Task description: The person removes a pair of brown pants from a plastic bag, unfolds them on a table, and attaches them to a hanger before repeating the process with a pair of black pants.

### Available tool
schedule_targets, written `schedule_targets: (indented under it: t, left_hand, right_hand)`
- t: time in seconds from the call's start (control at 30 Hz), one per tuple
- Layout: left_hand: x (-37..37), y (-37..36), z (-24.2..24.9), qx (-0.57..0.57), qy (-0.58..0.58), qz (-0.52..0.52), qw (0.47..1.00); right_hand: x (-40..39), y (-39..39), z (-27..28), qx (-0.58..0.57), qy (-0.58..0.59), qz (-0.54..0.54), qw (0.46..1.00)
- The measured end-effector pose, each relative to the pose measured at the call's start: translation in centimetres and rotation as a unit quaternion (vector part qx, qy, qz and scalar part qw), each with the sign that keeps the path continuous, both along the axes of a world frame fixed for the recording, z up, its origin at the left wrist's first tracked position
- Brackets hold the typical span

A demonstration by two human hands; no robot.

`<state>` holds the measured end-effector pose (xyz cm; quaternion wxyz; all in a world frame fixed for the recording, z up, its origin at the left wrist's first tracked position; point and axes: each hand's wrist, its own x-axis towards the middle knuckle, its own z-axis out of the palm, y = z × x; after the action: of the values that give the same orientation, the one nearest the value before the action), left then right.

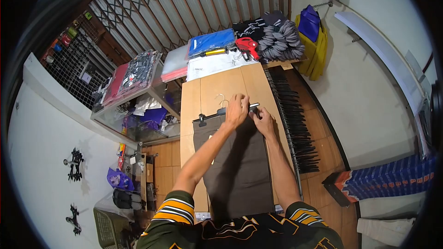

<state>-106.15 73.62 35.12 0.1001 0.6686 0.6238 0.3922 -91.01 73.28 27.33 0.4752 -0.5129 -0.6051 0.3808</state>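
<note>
Dark brown folded trousers (237,170) lie on the light wooden table (188,97), their top edge at a clip hanger (213,116) with a metal hook. The hanger's left clip sits on the trousers' upper left corner. My left hand (237,109) is closed around the bar near the right clip. Beside it, my right hand (263,122) has bent fingers pinched at the right clip and the trousers' upper right corner. A pale tag shows on the trousers, partly behind my left forearm.
Behind the table are a blue packaged stack (211,42), a red tape dispenser (248,47) and grey bundles (279,41). Black hangers (295,124) line the right side. A glass case (138,110) stands at the left.
</note>
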Motion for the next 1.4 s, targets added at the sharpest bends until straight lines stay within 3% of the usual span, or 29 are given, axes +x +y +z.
schedule_targets:
  t: [0.03, 0.17, 0.23, 0.33, 0.4, 0.57, 0.7, 0.83, 1.13, 1.23, 1.4]
  left_hand:
    - [-0.2, -1.9, 0.0, 0.006, -0.007, 0.016, 1.0]
    - [-2.8, -10.2, -0.6, 0.055, -0.015, 0.118, 0.991]
    - [-5.8, -13.7, -2.2, 0.036, -0.008, 0.222, 0.974]
    - [-10.2, -16.6, -4.1, -0.035, 0.024, 0.366, 0.93]
    - [-13.7, -16.6, -5.9, -0.035, -0.092, 0.328, 0.94]
    - [-15.7, -16.2, -3.0, -0.054, -0.367, 0.161, 0.915]
    - [-14.8, -17.2, -0.6, -0.069, -0.45, 0.105, 0.884]
    - [-12.7, -21.2, 2.1, -0.067, -0.496, 0.073, 0.862]
    - [-8.4, -34.2, 7.7, -0.035, -0.585, -0.05, 0.809]
    - [-6.8, -39.9, 10.5, -0.036, -0.582, -0.077, 0.809]
    - [-3.1, -48.5, 11.0, -0.075, -0.581, -0.135, 0.799]
  right_hand:
    - [0.1, -0.3, 0.6, 0.02, -0.047, -0.004, 0.999]
    - [0.7, -0.6, 1.9, -0.048, 0.061, 0.044, 0.996]
    - [1.2, -0.9, 3.3, -0.097, 0.031, 0.068, 0.992]
    - [1.2, 0.3, 0.7, -0.098, 0.127, 0.113, 0.981]
    - [1.3, 0.2, 0.7, -0.102, 0.202, 0.141, 0.964]
    - [2.3, -0.7, 1.5, -0.116, 0.299, 0.172, 0.931]
    - [3.1, -4.4, 3.1, -0.124, 0.293, 0.127, 0.94]
    - [5.1, -10.7, 5.8, -0.135, 0.296, 0.064, 0.943]
    - [10.3, -28.7, 17.7, -0.016, 0.316, 0.02, 0.948]
    - [11.9, -36.3, 19.6, -0.004, 0.328, -0.001, 0.945]
    - [16.0, -48.9, 19.0, 0.031, 0.318, -0.063, 0.946]
